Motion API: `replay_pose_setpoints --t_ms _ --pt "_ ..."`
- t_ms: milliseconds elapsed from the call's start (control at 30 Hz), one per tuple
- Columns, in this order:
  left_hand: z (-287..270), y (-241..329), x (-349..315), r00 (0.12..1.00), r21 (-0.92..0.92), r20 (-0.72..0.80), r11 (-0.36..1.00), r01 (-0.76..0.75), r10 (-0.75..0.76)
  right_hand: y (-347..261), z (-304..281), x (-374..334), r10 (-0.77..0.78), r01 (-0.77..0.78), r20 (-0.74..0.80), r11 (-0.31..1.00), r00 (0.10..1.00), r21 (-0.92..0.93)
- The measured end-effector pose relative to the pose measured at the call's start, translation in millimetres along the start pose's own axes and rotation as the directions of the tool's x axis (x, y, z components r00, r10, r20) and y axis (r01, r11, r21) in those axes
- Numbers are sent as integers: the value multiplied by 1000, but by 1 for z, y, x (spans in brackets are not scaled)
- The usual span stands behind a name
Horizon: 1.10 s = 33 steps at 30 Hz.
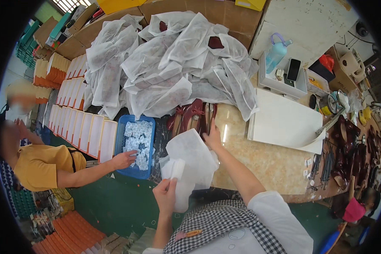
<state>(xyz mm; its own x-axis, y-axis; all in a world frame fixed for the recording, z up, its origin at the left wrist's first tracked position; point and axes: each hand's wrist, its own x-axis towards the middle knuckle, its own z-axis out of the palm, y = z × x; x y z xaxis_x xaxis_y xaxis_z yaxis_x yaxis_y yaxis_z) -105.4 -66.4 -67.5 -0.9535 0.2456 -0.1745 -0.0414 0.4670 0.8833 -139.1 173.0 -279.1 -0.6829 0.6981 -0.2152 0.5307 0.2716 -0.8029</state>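
My left hand [166, 194] is closed on a thin white cloth bag [191, 156], which hangs loosely over the table's front edge. Beyond it, my right hand [212, 136] grips the near end of a glossy dark red shoe [208, 113], its fingers partly behind the shoe. Right beside that one stand more dark red shoes [192, 113], one with laces. Part of the shoes is hidden by the bag. Behind them rises a large pile of white cloth bags [165, 63], with dark red shoes showing through some openings.
On the left, a blue basket [153, 127] of small clear packets has a co-worker's hand [125, 160] in it, near rows of open boxes [82, 131]. Right of the pile lie white sheets [283, 120] and a white box [285, 86] with a bottle and phone. Another person works far right.
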Motion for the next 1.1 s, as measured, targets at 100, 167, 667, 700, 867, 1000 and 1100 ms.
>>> replay_pose_setpoints --t_ms 100,167,667,700,867,1000,1100 --pt "1 -6 0 998 9 44 999 -36 36 38 -50 -13 -99 86 93 987 991 140" --pt "4 -1 -1 995 34 97 999 -27 24 78 -94 -53 -255 264 100 961 962 -88" --pt "29 -4 -27 995 -115 79 990 76 -67 -27 -128 -171 -69 3 179 939 981 343" --pt "19 -5 -25 992 -210 48 969 127 -119 -36 -141 -173 -47 -26 251 960 967 279" --pt "41 -3 -39 999 -264 42 964 38 -28 -85 -134 -198 -177 20 377 923 909 385" --pt "44 -3 -45 992 -353 127 934 48 -4 -89 -132 -203 -126 -87 452 903 883 421" --pt "45 -9 -44 977 -471 190 882 7 94 -87 -129 -207 -164 -89 454 870 876 485"
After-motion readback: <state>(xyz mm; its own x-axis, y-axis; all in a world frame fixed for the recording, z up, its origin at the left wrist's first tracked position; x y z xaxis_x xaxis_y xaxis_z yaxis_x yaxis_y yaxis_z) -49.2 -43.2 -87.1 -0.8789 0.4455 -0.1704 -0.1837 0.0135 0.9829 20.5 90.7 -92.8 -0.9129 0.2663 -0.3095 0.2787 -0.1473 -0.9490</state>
